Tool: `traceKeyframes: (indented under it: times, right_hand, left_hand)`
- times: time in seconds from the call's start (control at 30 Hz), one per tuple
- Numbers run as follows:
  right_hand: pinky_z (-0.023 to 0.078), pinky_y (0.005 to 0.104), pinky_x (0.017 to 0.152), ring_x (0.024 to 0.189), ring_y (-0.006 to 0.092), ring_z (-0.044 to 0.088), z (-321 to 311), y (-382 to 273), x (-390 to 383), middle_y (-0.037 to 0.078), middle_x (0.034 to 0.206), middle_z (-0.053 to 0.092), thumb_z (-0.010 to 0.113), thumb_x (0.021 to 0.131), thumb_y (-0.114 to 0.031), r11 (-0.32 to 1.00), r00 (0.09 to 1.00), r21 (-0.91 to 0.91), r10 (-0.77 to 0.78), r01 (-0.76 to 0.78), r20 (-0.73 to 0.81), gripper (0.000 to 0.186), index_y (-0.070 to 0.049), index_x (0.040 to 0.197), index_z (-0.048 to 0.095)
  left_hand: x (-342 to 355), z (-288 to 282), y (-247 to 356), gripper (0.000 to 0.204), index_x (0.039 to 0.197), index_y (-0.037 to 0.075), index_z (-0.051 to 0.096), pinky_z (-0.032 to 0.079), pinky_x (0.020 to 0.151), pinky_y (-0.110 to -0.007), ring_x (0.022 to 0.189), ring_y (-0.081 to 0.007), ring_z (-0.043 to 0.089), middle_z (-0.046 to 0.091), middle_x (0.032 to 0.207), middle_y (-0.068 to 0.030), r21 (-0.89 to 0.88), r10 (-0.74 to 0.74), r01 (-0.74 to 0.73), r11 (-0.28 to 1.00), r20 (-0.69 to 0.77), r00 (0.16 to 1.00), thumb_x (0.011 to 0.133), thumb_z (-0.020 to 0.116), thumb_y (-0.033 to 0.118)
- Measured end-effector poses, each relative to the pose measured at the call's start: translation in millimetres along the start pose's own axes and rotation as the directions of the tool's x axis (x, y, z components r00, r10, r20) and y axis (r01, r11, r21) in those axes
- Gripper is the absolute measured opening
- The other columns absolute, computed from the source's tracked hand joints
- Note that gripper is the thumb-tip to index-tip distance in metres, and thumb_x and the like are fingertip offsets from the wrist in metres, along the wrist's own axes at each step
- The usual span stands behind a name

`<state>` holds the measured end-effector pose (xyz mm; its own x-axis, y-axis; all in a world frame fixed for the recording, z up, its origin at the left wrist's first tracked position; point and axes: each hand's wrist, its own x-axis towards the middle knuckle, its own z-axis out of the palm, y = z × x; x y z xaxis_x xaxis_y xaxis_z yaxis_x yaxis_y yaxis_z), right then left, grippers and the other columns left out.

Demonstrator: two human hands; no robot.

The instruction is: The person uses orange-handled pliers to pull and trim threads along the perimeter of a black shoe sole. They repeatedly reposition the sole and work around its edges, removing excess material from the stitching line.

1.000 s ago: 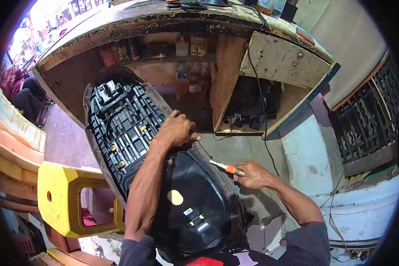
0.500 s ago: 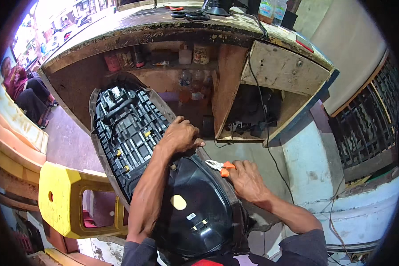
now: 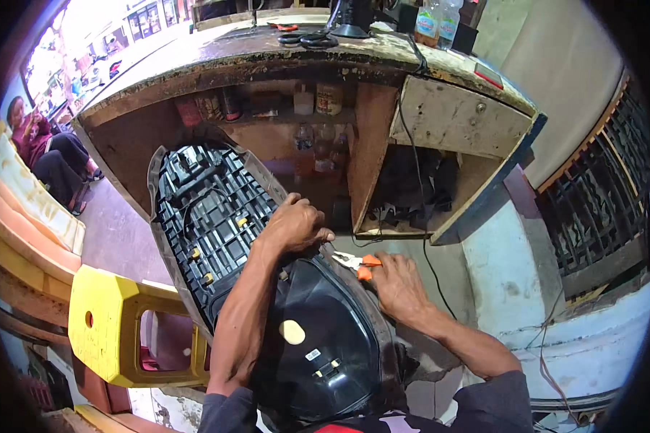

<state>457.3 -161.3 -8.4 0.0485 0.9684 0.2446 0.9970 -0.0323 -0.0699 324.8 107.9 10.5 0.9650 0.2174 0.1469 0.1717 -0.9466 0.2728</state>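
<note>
An upturned motorcycle seat point(image 3: 310, 317), with a black ribbed base and a dark cover around its edge, lies lengthwise below me. My left hand point(image 3: 292, 227) is closed on the cover at the seat's right edge, about halfway along. Just below and to the right, my right hand point(image 3: 397, 285) holds orange-handled pliers point(image 3: 361, 263), their metal jaws at that same edge. Whether the jaws grip the cover is too small to tell.
A yellow plastic stool point(image 3: 94, 325) is beside the seat at left. Ahead stands a worn wooden bench point(image 3: 440, 108) with bottles, scissors and a hanging cable point(image 3: 426, 260). A seated person point(image 3: 50, 166) is at far left; a barred window point(image 3: 585, 216) is at right.
The pliers have turned, now showing their open orange handles, and their jaws are a little higher along the seat edge. My left hand and the seat appear slightly lower in the view.
</note>
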Motion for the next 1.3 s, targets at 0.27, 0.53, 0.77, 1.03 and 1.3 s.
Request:
traceKeyframes:
  times: [0.27, 0.53, 0.77, 1.03, 1.3]
  right_hand:
    - [0.055, 0.045, 0.07, 0.083, 0.0335, 0.068, 15, 49, 6, 0.017, 0.089, 0.064, 0.061, 0.085, -0.005, 0.722, 0.904, 0.609, 0.057, -0.33, 0.423, 0.016, 0.002, 0.098, 0.067]
    - [0.048, 0.0499, 0.094, 0.122, 0.0395, 0.058, 14, 31, 16, 0.027, 0.137, 0.056, 0.062, 0.077, -0.001, 0.978, 0.993, 0.19, -0.063, 0.082, -0.102, 0.035, 0.005, 0.112, 0.067]
    - [0.052, 0.0485, 0.084, 0.099, 0.0389, 0.065, 25, 33, 33, 0.017, 0.104, 0.062, 0.065, 0.081, -0.005, 0.954, 0.996, 0.291, -0.059, 0.076, -0.064, 0.028, 0.005, 0.108, 0.065]
    - [0.045, 0.0507, 0.092, 0.118, 0.036, 0.058, 20, 27, 52, 0.026, 0.138, 0.057, 0.062, 0.083, -0.005, 0.993, 0.954, -0.05, -0.118, 0.109, -0.275, 0.023, 0.004, 0.104, 0.066]
    - [0.05, 0.0483, 0.077, 0.096, 0.0368, 0.062, 41, 35, 55, 0.018, 0.098, 0.058, 0.065, 0.082, -0.007, 0.999, 0.993, -0.01, -0.047, 0.046, -0.112, 0.023, 0.003, 0.102, 0.065]
  left_hand:
    - [8, -3, 11, 0.049, 0.091, 0.003, 0.077, 0.037, 0.105, -0.044, 0.105, -0.0305, 0.063, 0.072, 0.091, -0.0165, 0.027, -0.051, 0.049, 0.998, 0.075, 0.996, 0.1, 0.06, 0.049]
    - [16, -14, 10, 0.046, 0.108, -0.001, 0.065, 0.049, 0.087, -0.055, 0.092, -0.0484, 0.065, 0.069, 0.088, -0.0265, -0.437, -0.229, 0.193, 0.879, -0.033, 0.973, 0.11, 0.04, 0.038]
    - [13, -10, 2, 0.049, 0.124, 0.001, 0.063, 0.052, 0.087, -0.049, 0.096, -0.0404, 0.07, 0.071, 0.097, -0.0234, -0.475, -0.274, 0.215, 0.853, -0.058, 0.96, 0.111, 0.037, 0.04]
    - [-68, -66, 5, 0.023, 0.111, -0.001, 0.07, 0.05, 0.09, -0.049, 0.099, -0.0421, 0.066, 0.072, 0.104, -0.0232, -0.33, -0.513, 0.43, 0.84, -0.742, 0.432, 0.096, 0.064, 0.015]
    - [-218, 14, 1, 0.06, 0.144, -0.003, 0.049, 0.041, 0.108, -0.05, 0.128, -0.0423, 0.054, 0.06, 0.131, -0.029, -0.395, -0.746, 0.796, 0.46, -0.658, 0.105, 0.095, 0.069, 0.024]
